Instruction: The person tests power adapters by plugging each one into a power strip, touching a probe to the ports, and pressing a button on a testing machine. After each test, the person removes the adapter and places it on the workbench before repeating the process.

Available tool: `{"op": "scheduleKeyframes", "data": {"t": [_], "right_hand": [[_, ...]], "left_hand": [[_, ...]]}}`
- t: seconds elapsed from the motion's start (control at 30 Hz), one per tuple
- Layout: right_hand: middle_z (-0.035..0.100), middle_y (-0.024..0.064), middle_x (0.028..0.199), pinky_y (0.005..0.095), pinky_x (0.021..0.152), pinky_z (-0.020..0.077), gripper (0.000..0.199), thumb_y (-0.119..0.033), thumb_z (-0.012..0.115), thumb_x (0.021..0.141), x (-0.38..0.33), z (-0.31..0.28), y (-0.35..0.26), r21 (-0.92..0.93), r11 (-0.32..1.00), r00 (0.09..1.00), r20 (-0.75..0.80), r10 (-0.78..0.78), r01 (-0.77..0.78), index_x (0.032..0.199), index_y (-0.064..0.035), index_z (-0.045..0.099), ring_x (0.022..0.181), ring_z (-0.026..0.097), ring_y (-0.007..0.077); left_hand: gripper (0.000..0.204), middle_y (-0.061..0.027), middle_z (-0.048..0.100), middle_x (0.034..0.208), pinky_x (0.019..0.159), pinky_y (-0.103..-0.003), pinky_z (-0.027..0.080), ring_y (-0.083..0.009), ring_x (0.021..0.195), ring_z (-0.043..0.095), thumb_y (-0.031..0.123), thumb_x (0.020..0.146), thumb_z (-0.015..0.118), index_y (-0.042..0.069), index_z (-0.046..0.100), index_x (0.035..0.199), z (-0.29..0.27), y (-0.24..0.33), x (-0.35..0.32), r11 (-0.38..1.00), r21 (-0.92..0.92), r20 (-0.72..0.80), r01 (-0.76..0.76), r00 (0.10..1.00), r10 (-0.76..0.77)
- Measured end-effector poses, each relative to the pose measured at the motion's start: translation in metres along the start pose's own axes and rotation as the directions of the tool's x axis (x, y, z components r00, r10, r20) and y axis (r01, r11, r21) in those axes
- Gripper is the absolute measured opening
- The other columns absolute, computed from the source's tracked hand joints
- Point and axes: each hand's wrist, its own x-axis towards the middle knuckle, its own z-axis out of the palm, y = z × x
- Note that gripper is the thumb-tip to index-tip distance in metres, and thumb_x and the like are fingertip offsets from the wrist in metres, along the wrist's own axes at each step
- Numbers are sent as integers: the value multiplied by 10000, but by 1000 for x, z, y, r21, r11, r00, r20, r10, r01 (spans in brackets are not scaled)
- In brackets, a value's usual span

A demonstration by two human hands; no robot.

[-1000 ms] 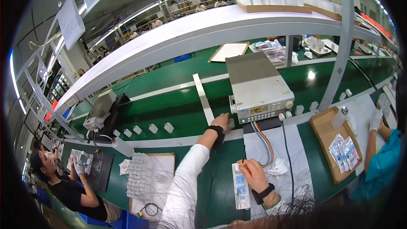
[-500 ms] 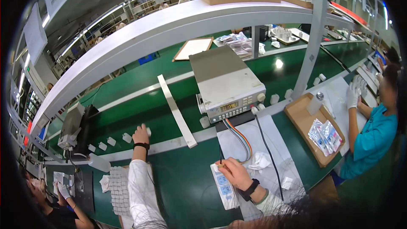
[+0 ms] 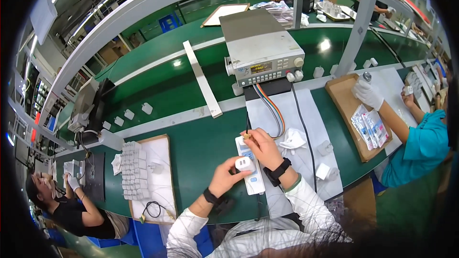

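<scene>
Left hand (image 3: 224,176) fingers grasping a white plug adapter (image 3: 245,164) over the white power strip (image 3: 250,172) (on green bench (image 3: 191,148)); right hand (image 3: 262,146) pinching a probe tip (image 3: 246,136).

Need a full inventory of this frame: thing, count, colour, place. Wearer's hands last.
white adapter: one, white, in the left hand over the power strip
power strip: one, white with blue, on the green bench under both hands
test instrument: one, grey box, behind the hands
ribbon cable: one, multicoloured, from the instrument toward the hands
tray of adapters: one, brown rim with white parts in rows, left of the hands
loose adapters: a few, white, on the white mat at right
cardboard tray: one, brown, holding packets, far right
gloved co-worker: one, teal top, right edge
seated co-worker: one, black top, lower left
left hand: holds the white adapter
right hand: pinches a small brass-coloured part, too small to identify
</scene>
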Motion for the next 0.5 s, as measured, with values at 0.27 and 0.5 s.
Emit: {"op": "scheduleKeyframes", "data": {"t": [0.27,0.5], "right_hand": [[580,96,940,296,685,493,228,-130,593,920,-3,-4,4,-3,999,998,-37,-47,47,1118,-18,601,753,608,211],[587,109,957,337,675,497,253,-192,594,921,-6,-1,8,-55,998,999,-13,-31,30,1115,-30,583,769,616,262]], "left_hand": [[398,-64,646,994,809,-322,461,-239,928,610,193,713,812,80,670,1067,19,5,6,808,435,33,-396,904,426],[366,-56,648,1030,795,-338,440,-250,1016,565,249,750,776,125,665,1075,26,-2,0,779,498,48,-380,910,413]]}}
